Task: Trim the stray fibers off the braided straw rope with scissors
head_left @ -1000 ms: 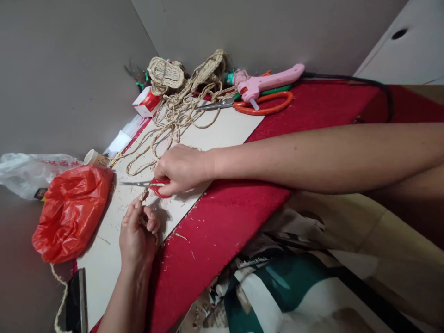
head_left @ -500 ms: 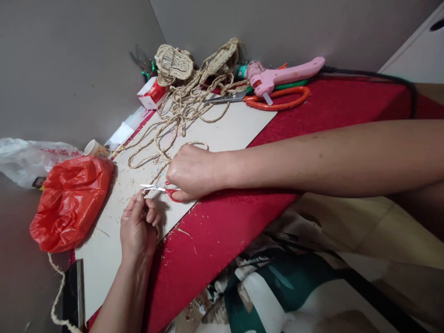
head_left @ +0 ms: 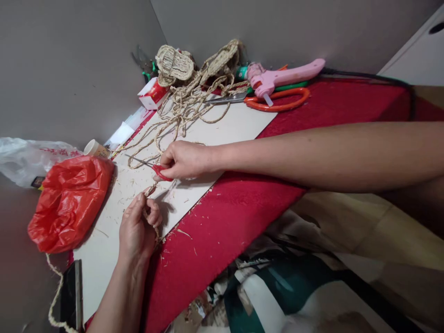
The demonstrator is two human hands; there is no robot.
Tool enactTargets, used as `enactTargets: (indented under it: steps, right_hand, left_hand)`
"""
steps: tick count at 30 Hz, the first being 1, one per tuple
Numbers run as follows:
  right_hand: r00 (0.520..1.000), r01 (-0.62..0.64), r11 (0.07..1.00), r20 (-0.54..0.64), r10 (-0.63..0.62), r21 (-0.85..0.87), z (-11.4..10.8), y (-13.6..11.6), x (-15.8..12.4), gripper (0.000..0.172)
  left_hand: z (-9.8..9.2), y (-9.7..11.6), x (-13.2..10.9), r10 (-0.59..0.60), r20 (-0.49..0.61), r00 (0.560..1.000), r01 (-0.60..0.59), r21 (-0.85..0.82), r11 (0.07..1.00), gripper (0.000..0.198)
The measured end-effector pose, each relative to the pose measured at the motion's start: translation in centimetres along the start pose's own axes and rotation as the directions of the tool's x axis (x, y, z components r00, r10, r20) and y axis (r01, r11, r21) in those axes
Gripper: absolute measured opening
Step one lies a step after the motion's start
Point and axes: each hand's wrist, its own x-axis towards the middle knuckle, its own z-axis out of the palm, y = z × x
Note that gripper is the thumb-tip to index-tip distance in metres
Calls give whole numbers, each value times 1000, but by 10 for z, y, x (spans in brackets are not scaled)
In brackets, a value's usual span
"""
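Note:
My left hand (head_left: 138, 222) is closed on a braided straw cord (head_left: 150, 189), pinching it between thumb and fingers; part of the cord runs down past the palm. Just above it, my right hand (head_left: 182, 159) grips small scissors (head_left: 161, 172) by their red handles. The thin blades point left, over a loop of loose cord, and look closed or nearly so. Fingertips of the right hand are close to the cord's upper end; whether they touch it I cannot tell. A heap of the same cord (head_left: 183, 108) lies beyond on a white board (head_left: 239, 121).
Woven straw soles (head_left: 175, 64) rest at the back near a red and white box (head_left: 152, 94). A pink glue gun (head_left: 284, 77) lies over large orange-handled scissors (head_left: 277, 100). At left are a red plastic bag (head_left: 74, 199), a paper cup (head_left: 96, 149) and a dark phone-like slab (head_left: 70, 293).
My right hand has moved up and slightly left with the scissors, whose blades have swung away from the cord by my left hand. The left hand stays nearly in place.

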Motion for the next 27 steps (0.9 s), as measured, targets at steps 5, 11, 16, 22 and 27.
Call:
enactTargets:
  steps: [5,11,16,22,27]
  right_hand:
    - [999,-32,873,-23,49,486,5,5,8,41]
    - [991,-2,624,-82,106,782,-1,2,13,33]
    - [996,-36,435,-3,89,900,-6,2,13,36]
    - [993,-33,441,-19,113,897,-10,3,16,35]
    - [990,6,450,-68,120,893,-17,9,22,35]
  left_hand:
    - [4,3,-6,-52,133,990,50,16,999,31]
    - [5,2,-11,-103,202,974,89,77,993,34]
    - [2,-6,-12,-73,182,981,22,266,964,16]
    - [1,-3,-14,-104,188,977,38,323,945,22]
    - [2,2,-14,-94,178,980,51,232,971,28]
